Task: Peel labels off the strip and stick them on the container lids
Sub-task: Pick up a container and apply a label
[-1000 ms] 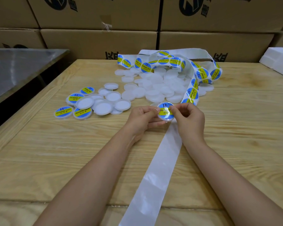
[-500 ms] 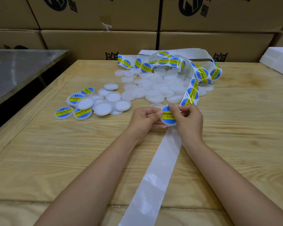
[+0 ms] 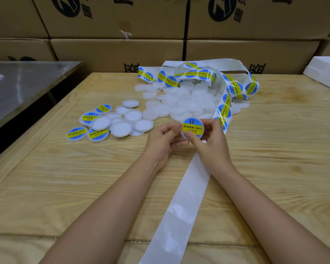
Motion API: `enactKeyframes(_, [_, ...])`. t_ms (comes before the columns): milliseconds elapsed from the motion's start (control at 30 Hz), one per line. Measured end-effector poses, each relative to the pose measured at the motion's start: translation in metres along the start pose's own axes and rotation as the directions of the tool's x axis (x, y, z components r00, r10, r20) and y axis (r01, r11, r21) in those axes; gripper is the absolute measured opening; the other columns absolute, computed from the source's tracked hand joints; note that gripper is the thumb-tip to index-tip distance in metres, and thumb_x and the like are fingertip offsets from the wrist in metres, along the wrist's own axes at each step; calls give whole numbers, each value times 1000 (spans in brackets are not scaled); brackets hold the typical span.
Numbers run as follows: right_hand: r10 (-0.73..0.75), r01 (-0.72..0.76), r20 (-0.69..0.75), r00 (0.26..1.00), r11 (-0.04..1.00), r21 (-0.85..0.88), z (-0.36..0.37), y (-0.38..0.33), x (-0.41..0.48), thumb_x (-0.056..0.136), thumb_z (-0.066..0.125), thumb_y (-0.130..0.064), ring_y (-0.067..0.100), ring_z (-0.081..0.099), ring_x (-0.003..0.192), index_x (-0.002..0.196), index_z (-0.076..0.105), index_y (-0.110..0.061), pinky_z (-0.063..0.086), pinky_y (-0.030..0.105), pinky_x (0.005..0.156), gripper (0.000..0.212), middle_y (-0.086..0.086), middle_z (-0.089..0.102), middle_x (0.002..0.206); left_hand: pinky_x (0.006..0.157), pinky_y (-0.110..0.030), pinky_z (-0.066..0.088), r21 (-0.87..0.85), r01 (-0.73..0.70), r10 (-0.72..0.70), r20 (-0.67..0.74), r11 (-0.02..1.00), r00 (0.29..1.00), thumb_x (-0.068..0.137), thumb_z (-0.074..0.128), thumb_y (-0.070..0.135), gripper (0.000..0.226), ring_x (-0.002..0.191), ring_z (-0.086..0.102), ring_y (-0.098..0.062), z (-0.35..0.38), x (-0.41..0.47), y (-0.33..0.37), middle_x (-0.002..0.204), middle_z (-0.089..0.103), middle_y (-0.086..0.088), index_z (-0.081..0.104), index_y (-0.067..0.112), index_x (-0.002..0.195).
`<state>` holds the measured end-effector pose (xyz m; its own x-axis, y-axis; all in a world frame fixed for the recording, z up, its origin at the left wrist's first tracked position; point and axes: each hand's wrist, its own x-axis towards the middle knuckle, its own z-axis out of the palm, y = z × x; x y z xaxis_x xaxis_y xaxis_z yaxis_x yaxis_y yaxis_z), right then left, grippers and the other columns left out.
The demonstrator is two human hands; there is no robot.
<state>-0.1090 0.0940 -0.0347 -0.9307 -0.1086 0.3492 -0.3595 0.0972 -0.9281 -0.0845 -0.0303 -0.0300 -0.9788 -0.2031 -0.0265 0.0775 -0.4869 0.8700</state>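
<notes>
Both hands hold one white lid (image 3: 192,128) above the wooden table; its blue and yellow "SOLDERING PASTE" label faces me. My left hand (image 3: 164,139) pinches the lid's left edge. My right hand (image 3: 211,143) grips its right and lower edge. The label strip (image 3: 225,108) curls from the far pile down behind my right hand. Its bare white backing (image 3: 185,202) runs toward me between my forearms. A heap of plain white lids (image 3: 181,103) lies beyond my hands. Several labelled lids (image 3: 77,132) lie at the left.
Stacked cardboard boxes (image 3: 118,52) wall off the far edge of the wooden table (image 3: 65,178). A metal-topped table (image 3: 17,86) stands to the left across a dark gap. A white foam block (image 3: 324,73) sits at the far right.
The lid has turned upright in my hands, so its label now faces me squarely. My fingers have shifted round its rim; the hands stay in the same spot.
</notes>
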Motion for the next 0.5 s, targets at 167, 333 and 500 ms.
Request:
enactKeyframes(167, [-105,107,62,992,994,-28,-8,0,2,76,76,-13,3,58,75,93,50,-28,46,13,69,35,-6,61,89,51,-19,53,-63,62,-63,-18,996,998,89,57,15,15,59,67,-13,-5,3,3,71,71,-7,62,1,87])
enactKeyframes(333, [-52,50,59,997,998,27,-14,3,6,80,72,-12,12,59,71,83,56,-27,49,26,67,22,0,63,77,50,-18,53,-2,64,-64,3,998,998,93,52,13,17,58,67,-12,-4,2,2,68,71,-5,63,2,86])
enactKeyframes(500, [-12,10,21,1000,994,104,-16,2,7,86,65,-8,5,55,48,76,57,-18,45,17,51,16,-9,63,62,53,-20,55,74,32,-35,40,997,999,93,51,10,16,62,69,-15,-3,0,2,70,72,-5,65,4,86])
